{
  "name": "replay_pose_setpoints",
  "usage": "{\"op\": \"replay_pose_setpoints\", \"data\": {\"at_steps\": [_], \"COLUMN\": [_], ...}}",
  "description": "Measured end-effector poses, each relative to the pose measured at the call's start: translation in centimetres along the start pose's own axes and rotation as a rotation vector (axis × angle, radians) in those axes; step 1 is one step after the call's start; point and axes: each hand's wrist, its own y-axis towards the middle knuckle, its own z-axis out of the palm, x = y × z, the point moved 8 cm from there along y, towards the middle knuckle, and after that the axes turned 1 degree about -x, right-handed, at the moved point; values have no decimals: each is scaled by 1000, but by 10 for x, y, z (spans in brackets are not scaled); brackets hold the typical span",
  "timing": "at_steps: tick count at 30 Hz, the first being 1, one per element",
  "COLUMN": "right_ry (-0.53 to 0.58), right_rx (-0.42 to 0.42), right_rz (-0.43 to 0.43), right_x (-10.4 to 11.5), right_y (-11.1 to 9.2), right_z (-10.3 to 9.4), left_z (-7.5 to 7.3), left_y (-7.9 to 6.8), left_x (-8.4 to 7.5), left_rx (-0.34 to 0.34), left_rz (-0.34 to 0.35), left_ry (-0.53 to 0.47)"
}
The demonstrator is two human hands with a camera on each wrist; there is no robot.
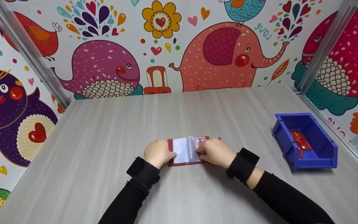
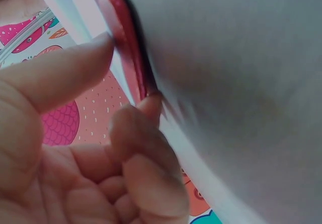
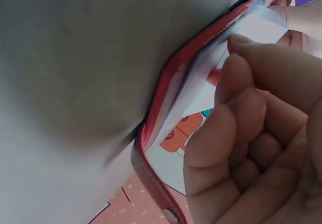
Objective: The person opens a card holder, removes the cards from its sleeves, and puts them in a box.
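A red card holder lies open on the table in the head view, its clear plastic sleeves showing whitish. My left hand grips its left cover; in the left wrist view the thumb lies over the red edge and fingertips reach under it. At the right side, my right hand pinches a raised sleeve between thumb and forefinger. The right wrist view shows that sleeve by the fingertips and a red strap with a metal snap hanging off the cover.
On the right of the table stands a blue plastic bin with a red VIP card inside. Walls printed with cartoon animals close off the back and sides, with metal posts at the corners. Black bands circle both wrists.
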Motion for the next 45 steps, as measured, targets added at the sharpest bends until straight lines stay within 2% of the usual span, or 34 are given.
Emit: {"op": "replay_pose_setpoints", "data": {"at_steps": [12,27,33,45], "right_ry": [-45,-106,-117,-107], "right_rx": [-34,-114,-104,-52], "right_rz": [-17,62,57,-11], "right_x": [8,4,5,8], "right_y": [4,2,3,4], "right_z": [2,-2,-1,2], "left_z": [0,1,0,0], "left_y": [0,0,-1,-1], "left_x": [0,1,1,1], "left_rx": [-11,-15,-10,-14], "left_rz": [2,8,-3,1], "left_ry": [-10,-15,-19,-8]}}
